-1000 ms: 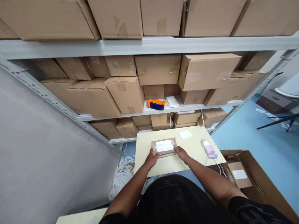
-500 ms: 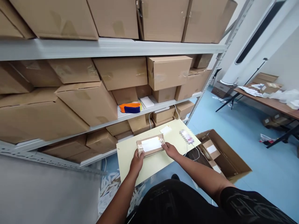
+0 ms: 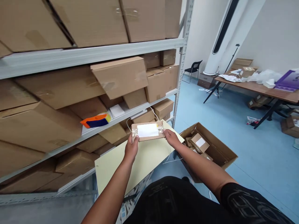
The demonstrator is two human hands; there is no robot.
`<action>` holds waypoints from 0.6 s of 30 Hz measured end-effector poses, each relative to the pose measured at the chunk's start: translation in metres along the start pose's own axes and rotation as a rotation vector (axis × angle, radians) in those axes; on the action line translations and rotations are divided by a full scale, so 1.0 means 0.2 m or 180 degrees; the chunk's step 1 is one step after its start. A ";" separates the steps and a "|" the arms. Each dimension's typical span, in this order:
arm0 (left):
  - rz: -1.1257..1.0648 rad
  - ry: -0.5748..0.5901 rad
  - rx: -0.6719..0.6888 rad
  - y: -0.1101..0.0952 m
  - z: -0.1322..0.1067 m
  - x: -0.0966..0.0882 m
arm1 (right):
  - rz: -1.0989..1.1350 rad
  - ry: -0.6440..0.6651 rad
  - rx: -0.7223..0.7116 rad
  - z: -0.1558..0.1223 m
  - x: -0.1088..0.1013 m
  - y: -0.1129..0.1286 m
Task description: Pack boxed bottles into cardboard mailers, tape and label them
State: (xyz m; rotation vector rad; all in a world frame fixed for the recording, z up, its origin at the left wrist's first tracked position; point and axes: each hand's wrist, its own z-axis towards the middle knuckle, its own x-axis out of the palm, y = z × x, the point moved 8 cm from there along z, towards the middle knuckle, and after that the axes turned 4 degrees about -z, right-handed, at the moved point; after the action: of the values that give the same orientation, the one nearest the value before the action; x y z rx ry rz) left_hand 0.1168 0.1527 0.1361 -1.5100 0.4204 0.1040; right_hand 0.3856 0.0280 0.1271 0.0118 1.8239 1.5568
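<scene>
Between my two hands is a flat cardboard parcel (image 3: 151,140), held above the pale yellow tabletop (image 3: 112,165). A white label (image 3: 147,130) covers most of its upper face, and shiny clear tape wraps both ends. My left hand (image 3: 131,148) grips the left end, thumb on top. The fingers of my right hand (image 3: 171,137) pinch the lower right corner. Just right of the tabletop, a large open carton (image 3: 224,149) on the floor holds several smaller labelled parcels (image 3: 199,142).
Metal shelving (image 3: 93,56) full of brown boxes runs along the left and front. An orange and blue tape dispenser (image 3: 97,120) lies on a shelf edge. At the back right stands a brown table (image 3: 252,87) with papers and wrapping; a black chair (image 3: 193,68) is beyond.
My view has swung to the right. Both hands have raised the parcel from low over the tabletop, still gripping its two ends.
</scene>
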 end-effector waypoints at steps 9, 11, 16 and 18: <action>-0.0177 0.0563 0.0027 -0.44 -0.04 1.01 | 0.0070 -0.0756 0.0338 0.12 -0.91 -0.51; -0.0105 0.0752 -0.0006 -0.50 -0.04 1.22 | 0.0067 -0.0893 0.0479 0.11 -1.08 -0.63; 0.0084 0.1372 0.0069 -0.58 -0.05 1.70 | -0.0217 -0.1239 0.0940 -0.01 -1.35 -0.93; 0.0106 0.1680 0.0169 -0.59 -0.05 1.88 | -0.0338 -0.1356 0.1137 -0.08 -1.42 -1.03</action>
State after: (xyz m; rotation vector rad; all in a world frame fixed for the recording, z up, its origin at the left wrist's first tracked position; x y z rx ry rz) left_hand 0.5000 0.0626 0.1235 -1.4684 0.8620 -0.2849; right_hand 0.6753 -0.1679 0.0936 0.3786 1.6981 1.0412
